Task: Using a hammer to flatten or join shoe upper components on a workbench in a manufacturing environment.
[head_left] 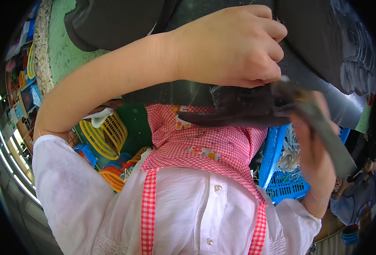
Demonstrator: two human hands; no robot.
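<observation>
My left hand [243,49] reaches across the dark work surface [192,91], its fingers curled tightly; what they pinch, if anything, is hidden. Just below it a thin, dark, irregular piece [239,106] lies at the near edge and juts out over my apron. At its right end my right hand [310,138], smeared by motion, is closed around a long flat grey strip [330,140], which slants down to the right. The strip's upper end is blurred close to my left fingertips. I cannot tell whether it is a blade.
Dark flat sheets [115,23] lie beyond my left forearm, with another large dark sheet [311,38] and stacked thin pieces [357,63] at far right. A blue basket [275,155] of pale strips stands below the right side. Yellow baskets [96,138] are at lower left.
</observation>
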